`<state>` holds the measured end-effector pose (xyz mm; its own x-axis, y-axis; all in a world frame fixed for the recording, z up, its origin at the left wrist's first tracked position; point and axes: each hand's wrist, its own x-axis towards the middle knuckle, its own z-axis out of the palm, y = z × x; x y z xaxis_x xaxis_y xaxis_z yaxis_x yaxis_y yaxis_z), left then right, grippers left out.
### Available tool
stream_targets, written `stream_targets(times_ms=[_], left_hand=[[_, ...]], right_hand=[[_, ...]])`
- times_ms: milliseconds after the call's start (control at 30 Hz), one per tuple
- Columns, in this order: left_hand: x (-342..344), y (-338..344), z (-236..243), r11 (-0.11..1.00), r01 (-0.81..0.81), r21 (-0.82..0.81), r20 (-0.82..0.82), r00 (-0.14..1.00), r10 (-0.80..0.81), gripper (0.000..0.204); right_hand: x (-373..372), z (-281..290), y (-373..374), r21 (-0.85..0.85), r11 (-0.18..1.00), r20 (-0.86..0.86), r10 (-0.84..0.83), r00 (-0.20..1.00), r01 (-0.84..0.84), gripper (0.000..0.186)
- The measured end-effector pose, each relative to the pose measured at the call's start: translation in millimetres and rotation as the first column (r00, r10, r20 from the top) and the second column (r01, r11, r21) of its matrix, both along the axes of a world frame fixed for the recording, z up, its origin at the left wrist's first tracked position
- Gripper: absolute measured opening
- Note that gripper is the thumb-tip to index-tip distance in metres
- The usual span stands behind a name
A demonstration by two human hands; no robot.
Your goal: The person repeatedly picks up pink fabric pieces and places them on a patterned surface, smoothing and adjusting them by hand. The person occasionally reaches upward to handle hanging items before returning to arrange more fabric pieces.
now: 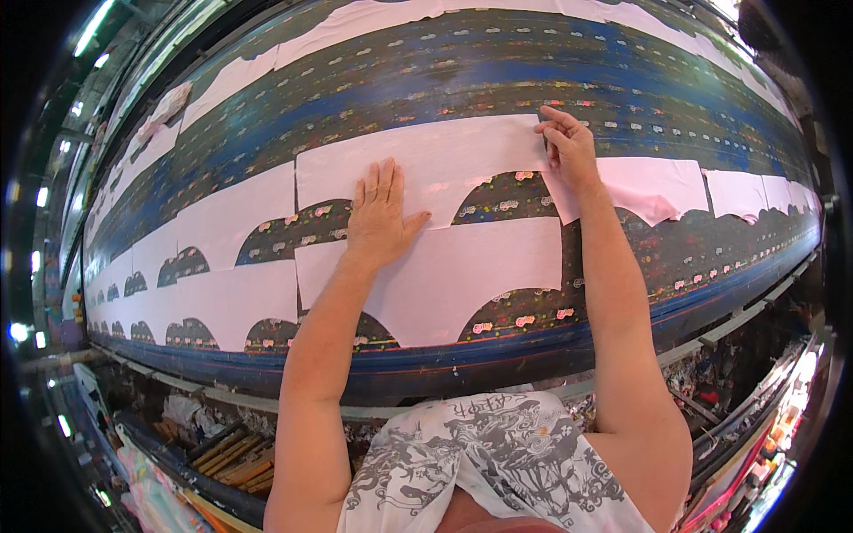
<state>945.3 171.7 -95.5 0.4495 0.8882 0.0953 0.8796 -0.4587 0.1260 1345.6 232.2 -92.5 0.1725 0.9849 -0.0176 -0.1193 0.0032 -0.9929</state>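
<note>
A pale pink piece of cloth (444,142) lies on the dark tabletop (400,67), a little toward 12 o'clock from the centre of our view, its scalloped edge facing 6 o'clock. The left hand (380,209) rests on it palm down, fingers slightly spread and gripping nothing. The right hand (569,147) is at the cloth's 2 o'clock corner, fingers bent and close to the thumb; we cannot tell whether the edge is pinched between them. A second piece (426,271) lies toward 6 o'clock; a neighbouring piece (657,182) toward 3 o'clock is creased along its lower edge. To lay the cloth well, we judge, the left palm should anchor it lightly — no dragging — while the right fingers ease the corner toward 2 o'clock until its edge lies flat, neither stretched nor overlapping its neighbours.
</note>
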Motion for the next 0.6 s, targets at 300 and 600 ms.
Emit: stream_targets(times_ms=[300, 600], left_hand=[[-14, -25, 19, 0.995, -0.046, -0.084, 0.031, 0.998, 0.048, 0.087], [-70, -140, 8, 0.998, -0.063, 0.005, -0.004, 0.998, 0.063, 0.085]], right_hand=[[-38, -2, -5, 0.308, 0.950, 0.609, -0.150, 0.779, -0.058, 0.036], [-78, 22, -161, 0.054, 0.716, 0.992, 0.039, 0.117, -0.696, 0.069]])
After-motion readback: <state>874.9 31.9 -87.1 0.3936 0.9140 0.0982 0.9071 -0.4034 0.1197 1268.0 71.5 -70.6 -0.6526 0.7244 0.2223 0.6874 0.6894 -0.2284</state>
